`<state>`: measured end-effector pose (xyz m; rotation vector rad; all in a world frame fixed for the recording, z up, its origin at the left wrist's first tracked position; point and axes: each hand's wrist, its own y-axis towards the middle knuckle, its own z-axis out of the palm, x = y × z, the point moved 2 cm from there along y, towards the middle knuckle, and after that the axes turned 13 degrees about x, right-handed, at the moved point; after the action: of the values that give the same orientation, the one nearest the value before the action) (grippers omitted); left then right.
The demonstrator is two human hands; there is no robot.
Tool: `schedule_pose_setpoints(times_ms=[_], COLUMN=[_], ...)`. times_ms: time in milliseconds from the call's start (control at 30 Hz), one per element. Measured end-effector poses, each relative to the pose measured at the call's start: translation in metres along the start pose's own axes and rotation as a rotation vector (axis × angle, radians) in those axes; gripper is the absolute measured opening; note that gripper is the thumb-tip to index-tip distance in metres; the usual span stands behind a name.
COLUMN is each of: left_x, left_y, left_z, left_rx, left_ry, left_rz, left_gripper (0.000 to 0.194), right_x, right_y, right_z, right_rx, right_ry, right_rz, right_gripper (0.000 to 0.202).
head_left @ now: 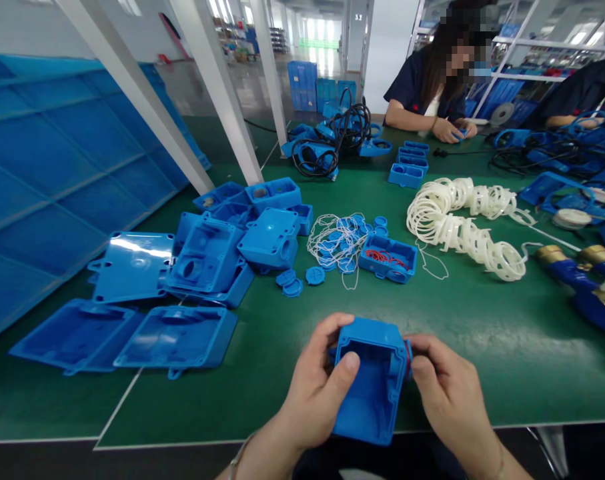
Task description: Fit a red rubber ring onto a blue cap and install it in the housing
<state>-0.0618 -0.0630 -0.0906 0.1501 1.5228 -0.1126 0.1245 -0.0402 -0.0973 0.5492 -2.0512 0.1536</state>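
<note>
We see the green table (482, 347) first, biggest thing here, with the blue wall panel (57, 180) standing along its left edge. Two flat blue lids (177, 340) lie side by side at front left, and one flat plate (132, 263) sits behind them. Behind that we count roughly five open housings (209, 257) in a loose pile; overlap hides some, so the count is soft. One long coil of white rings (465, 223) runs across the right, too many to count. One small tray with red rings (388, 257) sits mid-table, beside a tangle of blue caps on white strings (338, 241); three loose caps (297, 280) lie just left of it. Two brass-ended meters (579, 277) are at the far right. Two co-workers sit across the table; one person's hands (452, 130) work on a small blue part.

The blue housing (369, 380) is held at the near edge of the table, open side up. Our left hand (315, 393) is clamped on its left wall, thumb hooked over the rim into the cavity. Our right hand (447, 393) has fingers closed together on the right side, pinching at a red ring (409, 357) on the side port.

Risks, as we judge them: the red ring could seat crooked or pop off if the pinch slips. The housing hangs partly past the table edge, so a loose grip could drop it to the floor.
</note>
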Motion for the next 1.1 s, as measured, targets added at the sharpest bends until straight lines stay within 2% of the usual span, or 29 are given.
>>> schedule_pose_setpoints(times_ms=[167, 267, 333, 433, 567, 733, 867, 967, 1100], left_x=[0.0008, 0.0026, 0.0037, 0.0046, 0.0055, 0.0043, 0.0057, 0.0055, 0.0024], left_y=[0.0035, 0.0042, 0.0023, -0.0015, -0.0001, 0.0045, 0.0007, -0.0002, 0.0059], left_z=[-0.0019, -0.0034, -0.0036, -0.0030, -0.0037, -0.0044, -0.0037, -0.0045, -0.0042], left_rx=[-0.017, -0.012, -0.023, -0.031, -0.039, -0.040, 0.001, -0.015, -0.055], left_ry=[-0.108, -0.168, -0.128, -0.012, -0.020, -0.107, -0.036, 0.002, -0.083], left_rz=[-0.067, -0.094, -0.064, 0.022, -0.002, -0.055, -0.008, 0.009, -0.081], left_gripper=[0.034, 0.035, 0.034, 0.033, 0.031, 0.029, 0.031, 0.031, 0.032], right_x=[0.0047, 0.0080, 0.0086, 0.0065, 0.0027, 0.0045, 0.0042, 0.0009, 0.0004], right_y=[0.0000, -0.0021, -0.0021, 0.0004, 0.0007, -0.0040, -0.0017, -0.0011, -0.0051], right_z=[0.0006, -0.0005, -0.0009, -0.0002, 0.0037, 0.0048, 0.0049, 0.0059, 0.0076], right_rx=[-0.038, 0.010, 0.051, 0.045, 0.042, 0.032, 0.020, 0.015, 0.030], right_ry=[-0.091, -0.170, -0.201, -0.211, -0.219, -0.268, -0.270, -0.252, -0.274], right_rz=[-0.114, -0.167, -0.166, -0.134, -0.124, -0.171, -0.172, -0.142, -0.214], right_gripper=[0.041, 0.041, 0.039, 0.037, 0.053, 0.046, 0.035, 0.043, 0.047])
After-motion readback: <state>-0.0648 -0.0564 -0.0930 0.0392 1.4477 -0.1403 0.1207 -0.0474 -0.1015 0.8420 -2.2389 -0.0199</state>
